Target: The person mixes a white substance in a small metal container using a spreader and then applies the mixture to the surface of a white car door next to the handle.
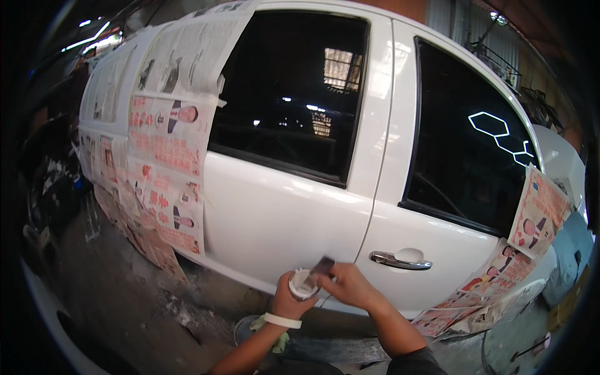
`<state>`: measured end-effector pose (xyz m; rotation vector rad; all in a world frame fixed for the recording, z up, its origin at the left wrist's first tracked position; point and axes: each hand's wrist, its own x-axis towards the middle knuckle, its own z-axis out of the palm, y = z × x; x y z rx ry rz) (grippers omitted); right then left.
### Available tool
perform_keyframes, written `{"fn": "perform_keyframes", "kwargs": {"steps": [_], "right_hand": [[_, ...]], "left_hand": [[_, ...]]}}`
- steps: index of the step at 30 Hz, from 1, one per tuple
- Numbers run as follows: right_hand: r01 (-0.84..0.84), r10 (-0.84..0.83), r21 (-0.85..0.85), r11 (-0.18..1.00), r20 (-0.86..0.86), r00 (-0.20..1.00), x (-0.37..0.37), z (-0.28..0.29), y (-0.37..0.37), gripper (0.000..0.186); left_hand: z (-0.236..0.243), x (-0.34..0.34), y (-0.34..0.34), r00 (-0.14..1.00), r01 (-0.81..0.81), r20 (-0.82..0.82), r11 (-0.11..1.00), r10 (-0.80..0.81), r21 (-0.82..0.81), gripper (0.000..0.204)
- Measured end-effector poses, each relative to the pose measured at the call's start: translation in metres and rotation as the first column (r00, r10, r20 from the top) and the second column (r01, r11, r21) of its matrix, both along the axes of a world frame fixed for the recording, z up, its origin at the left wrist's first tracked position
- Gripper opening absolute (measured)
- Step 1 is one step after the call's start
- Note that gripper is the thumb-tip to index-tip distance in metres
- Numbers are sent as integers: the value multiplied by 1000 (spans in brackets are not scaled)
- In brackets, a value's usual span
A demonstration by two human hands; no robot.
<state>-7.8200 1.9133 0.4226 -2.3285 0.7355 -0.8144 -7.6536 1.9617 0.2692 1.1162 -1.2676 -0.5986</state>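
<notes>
My left hand is wrapped round a small white cup, which holds a whitish substance. A pale band circles that wrist. At the cup's rim, my right hand pinches a small, dark, flat pad, tilted over the opening. Whether the pad touches the contents I cannot tell. Both hands are in front of the lower side of a white vehicle, left of its chrome door handle. A dull grey patch shows on the panel just above them.
Printed newspaper sheets cover the vehicle's left part, and more sheets hang at the right. Below my left forearm stand a bucket and a greenish cloth. Dark clutter lies at the far left.
</notes>
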Motion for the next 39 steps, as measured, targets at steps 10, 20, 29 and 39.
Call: {"fn": "perform_keyframes", "kwargs": {"steps": [10,20,29,39], "right_hand": [[-216,217,21,976,-55,975,-71,-62,14,15],[-367,365,2,930,-110,924,-118,-69,-10,14],[-356,342,-43,933,-199,919,-129,-61,-28,13],[-288,281,-62,956,-99,954,-129,-56,-32,10]], "left_hand": [[-66,-87,48,993,-27,-109,994,39,105,81],[-70,-141,43,992,-120,-13,981,124,155,89],[-65,-147,41,979,-202,26,973,200,114,81],[-60,-156,32,973,-229,-1,968,230,107,79]]}}
